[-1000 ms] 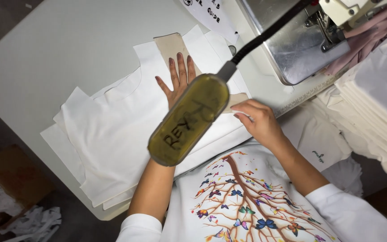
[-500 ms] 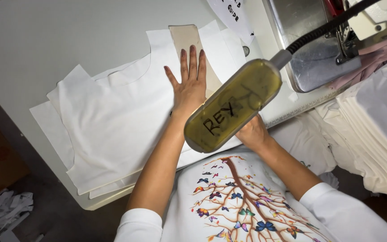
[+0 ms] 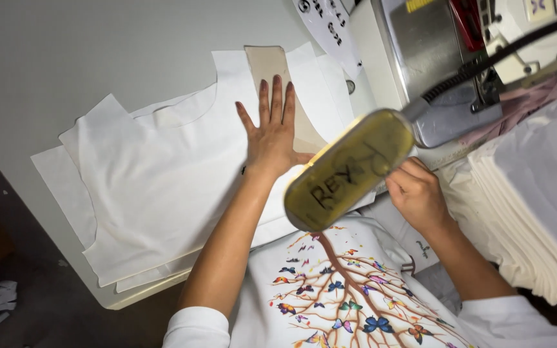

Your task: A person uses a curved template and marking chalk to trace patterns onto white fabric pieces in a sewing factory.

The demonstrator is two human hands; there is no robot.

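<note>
A stack of white cut fabric panels (image 3: 162, 187), shaped with neck and armhole curves, lies across the middle of the frame on the pale grey table (image 3: 66, 58). The left hand (image 3: 272, 132) rests flat on the stack's right part, fingers spread and straight, its grip open with nothing pinched; pressing down this way looks meant to keep the loose layers from sliding. Under its fingertips a tan card pattern piece (image 3: 272, 71) sits tucked among the layers, running toward the upper centre. The right hand (image 3: 417, 193) is at the table's near edge at centre right, fingers curled inward; a yellowish oblong lamp head (image 3: 346, 169) on a black flexible arm hides part of it, so I cannot tell whether it pinches cloth. Behind, at upper right, stands a grey metal sewing machine (image 3: 446, 71), and a tall pile of folded white cloth (image 3: 530, 193) fills the right edge, within reach.
</note>
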